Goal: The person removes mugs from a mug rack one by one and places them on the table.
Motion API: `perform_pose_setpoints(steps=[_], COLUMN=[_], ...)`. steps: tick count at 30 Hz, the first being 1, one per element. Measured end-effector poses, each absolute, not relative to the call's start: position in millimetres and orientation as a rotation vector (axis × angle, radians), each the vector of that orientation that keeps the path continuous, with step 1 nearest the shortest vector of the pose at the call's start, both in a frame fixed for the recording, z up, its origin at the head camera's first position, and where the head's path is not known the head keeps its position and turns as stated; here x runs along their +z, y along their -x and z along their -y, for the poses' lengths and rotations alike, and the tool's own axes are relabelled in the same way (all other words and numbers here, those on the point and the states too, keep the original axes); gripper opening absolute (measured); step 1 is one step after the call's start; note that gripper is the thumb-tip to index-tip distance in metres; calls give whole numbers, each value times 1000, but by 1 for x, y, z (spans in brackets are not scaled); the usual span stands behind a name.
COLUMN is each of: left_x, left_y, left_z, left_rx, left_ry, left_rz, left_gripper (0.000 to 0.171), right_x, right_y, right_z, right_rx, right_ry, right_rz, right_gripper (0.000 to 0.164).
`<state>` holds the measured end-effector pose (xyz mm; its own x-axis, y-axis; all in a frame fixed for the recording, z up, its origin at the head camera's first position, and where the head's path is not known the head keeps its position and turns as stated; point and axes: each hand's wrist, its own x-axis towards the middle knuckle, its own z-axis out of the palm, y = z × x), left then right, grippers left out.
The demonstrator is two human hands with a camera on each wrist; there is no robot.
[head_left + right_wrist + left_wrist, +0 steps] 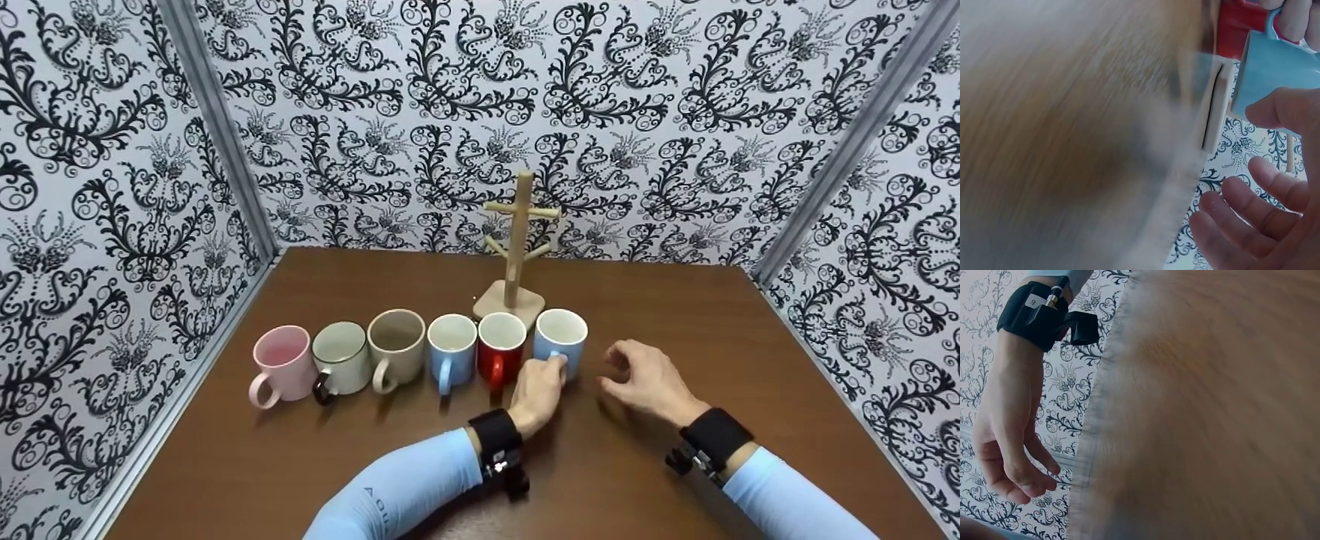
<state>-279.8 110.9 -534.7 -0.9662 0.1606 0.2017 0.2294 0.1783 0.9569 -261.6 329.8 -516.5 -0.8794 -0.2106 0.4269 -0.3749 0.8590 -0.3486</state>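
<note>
At the right end of a row of mugs stands a light blue mug with a white inside. My left hand grips its handle, which is largely covered by the fingers. To the mug's right, my right hand hovers over the table with loosely curved fingers and holds nothing. In the right wrist view, the right thumb overlaps the side of the blue mug, while left-hand fingers are at its handle. The left wrist view catches the right hand in the air, fingers bent and bare.
Left of the blue mug run a red mug, another light blue mug, a beige mug, a white mug with a black handle and a pink mug. Behind stands a wooden mug tree on the brown table.
</note>
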Motion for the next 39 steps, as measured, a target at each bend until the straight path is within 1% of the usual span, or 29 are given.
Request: perform_pose_setpoints(steps=[2,6,12,19,22,28,35,39], left_x=[-546,-551,-546,-570,-565,-565,-544,-541], left_y=[286,290,291,308,303,306,285,278], left_z=[-114,-115,-113,-124,-124,-129,-122,-123], left_rx=[-1914,-1920,-1940,-1955,-1994,-2154,-2356,-2368], left_ry=[378,330,241,154,166,122,207,169], left_rz=[2358,2381,2447,2523,2474,2422,2332,2372], left_gripper=[53,52,52,54,52,52,46,45], right_x=[-517,-519,-520,-521,-521,-517,-515,-517], right_y=[261,260,259,257,256,255,253,251], right_z=[-330,-332,-333,-331,-331,-334,-336,-336], right_rx=[559,524,530,544,549,542,560,565], right_ry=[-437,-432,-432,-426,-417,-397,-379,-386], right_rz=[2652,2649,2654,2643,2649,2657,2656,2659], right_gripper=[32,30,28,26,27,28,26,25])
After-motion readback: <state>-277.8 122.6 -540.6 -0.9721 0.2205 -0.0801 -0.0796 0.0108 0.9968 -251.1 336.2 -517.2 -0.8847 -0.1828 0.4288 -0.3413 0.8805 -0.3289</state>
